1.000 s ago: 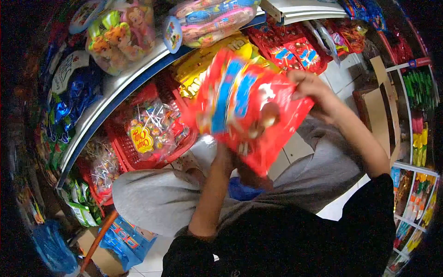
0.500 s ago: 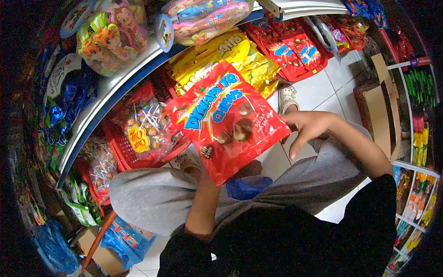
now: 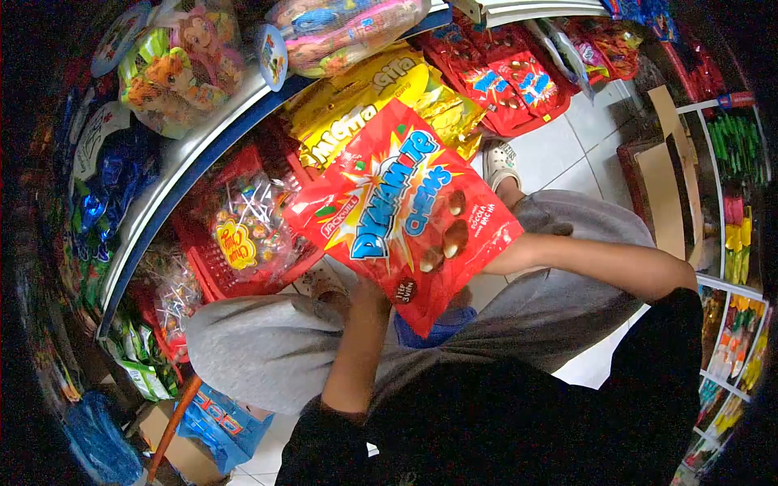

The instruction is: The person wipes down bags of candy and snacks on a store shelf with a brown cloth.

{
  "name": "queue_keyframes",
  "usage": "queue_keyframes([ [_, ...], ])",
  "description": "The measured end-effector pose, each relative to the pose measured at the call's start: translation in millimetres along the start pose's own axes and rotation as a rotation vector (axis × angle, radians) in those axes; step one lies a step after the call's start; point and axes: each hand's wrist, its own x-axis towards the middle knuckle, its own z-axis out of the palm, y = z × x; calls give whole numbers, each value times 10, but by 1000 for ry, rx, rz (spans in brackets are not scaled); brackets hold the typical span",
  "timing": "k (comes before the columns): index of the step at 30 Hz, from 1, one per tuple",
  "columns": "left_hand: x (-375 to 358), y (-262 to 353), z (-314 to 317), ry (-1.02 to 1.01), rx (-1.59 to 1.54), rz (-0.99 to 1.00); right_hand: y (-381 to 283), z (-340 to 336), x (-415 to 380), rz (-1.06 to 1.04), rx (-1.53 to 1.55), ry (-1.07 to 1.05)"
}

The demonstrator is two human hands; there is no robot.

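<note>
A red bag of Dynamite Chews candy is held up in front of me, tilted, with its printed face towards me. My left hand supports it from behind at the lower left edge, its fingers mostly hidden by the bag. On the other side, my right hand reaches behind the lower right edge. Its fingers are out of sight, so its grip does not show. Just beyond the bag lie yellow candy bags.
A red basket with wrapped lollipops stands at the left. More red Dynamite bags sit in a tray at the back. A shelf edge curves overhead on the left. Cardboard and a white rack line the right side.
My right hand, earlier beside the bag with fingers spread, has gone behind its right edge. The candy bag has turned counter-clockwise, and its lower corner has shifted right.
</note>
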Motion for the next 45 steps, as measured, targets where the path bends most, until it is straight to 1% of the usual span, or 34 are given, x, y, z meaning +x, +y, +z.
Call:
queue_keyframes([
  [2, 94, 34, 39, -18, 15, 20, 147, -119, 22, 129, -72, -23],
  [4, 150, 98, 87, -36, 33, 43, 401, -302, 34, -7, -148, 136],
  [6, 170, 145, 153, -58, 53, 65, -207, -613, 75, 569, 11, 119],
  [7, 171, 151, 190, -69, 63, 75, -96, -717, 88, 395, -24, 236],
  [8, 145, 151, 245, 64, 138, 126, -27, -814, 92, 219, -59, 350],
  [10, 62, 134, 366, 329, 284, 228, -82, -978, 54, 200, -11, 663],
  [11, 56, 139, 415, 251, 39, 220, -214, -1011, 25, 146, 26, 747],
  [12, 61, 120, 431, 174, -77, 205, -363, -1041, 0, 91, 62, 827],
  [13, 73, 91, 441, 98, -192, 191, -500, -989, 3, 11, -124, 946],
  [14, 84, 82, 443, 21, -305, 178, -624, -928, -13, -44, -224, 917],
  [15, 124, 146, 251, -72, 178, 64, -735, -858, -31, -100, -322, 885],
  [16, 66, 121, 175, 68, 150, 140, -799, -765, -34, -158, -417, 851],
  [18, -64, 29, 38, 347, 96, 291, -833, -522, 0, -506, -654, 713],
  [19, -116, 0, -238, 385, 65, 323, -788, -375, 4, -598, -700, 595],
  [20, -100, -49, -234, 340, 45, 295, -749, -255, 10, -690, -743, 474],
  [23, -44, -279, -188, 228, 18, 233, -900, -87, 137, -757, -913, 142],
  [26, -86, -349, -146, 136, -2, 181, -774, -164, 226, -548, -972, 323],
  [28, -49, -240, -67, 97, 145, 124, -740, -325, 310, -440, -919, 493],
  [29, -40, -198, -33, -7, 161, 130, -707, -364, 296, -337, -865, 565],
  [30, -69, -200, 35, 174, 99, 137, -673, -403, 276, -232, -812, 635],
  [31, -76, -181, 68, 201, 114, 149, -634, -415, 246, -157, -725, 615],
  [32, -75, -169, 78, 227, 126, 159, -603, -361, 254, -224, -785, 582],
  [34, -99, -190, 16, 196, 243, 169, -582, -171, 207, -341, -904, 514],
  [35, -116, -224, -37, 177, 295, 168, -644, -53, 181, -388, -902, 427],
  [36, -184, -254, -96, 234, 385, 132, -711, 57, 169, -431, -900, 342],
  [37, -216, -311, -141, 312, 375, 101, -761, 94, 136, -380, -960, 234],
  [38, -227, -364, -203, 390, 369, 66, -759, 92, 135, -349, -940, 270],
  [39, -164, -455, -377, 285, 150, 89, -728, 61, 162, -320, -922, 310],
  [40, -130, -454, -286, 279, 232, 123, -682, 8, 186, -294, -905, 349],
  [41, -116, -408, -101, 274, 314, 161, -615, -77, 207, -224, -911, 399],
  [42, -119, -365, 2, 268, 396, 203, -610, -165, 235, -222, -930, 475],
  [43, -132, -342, -15, 269, 408, 179, -606, -235, 268, -189, -945, 552],
  [44, -147, -306, -77, 210, 394, 160, -600, -300, 297, -156, -957, 628],
  [45, -146, -317, -98, 186, 286, 169, -590, -372, 321, -143, -941, 674],
])
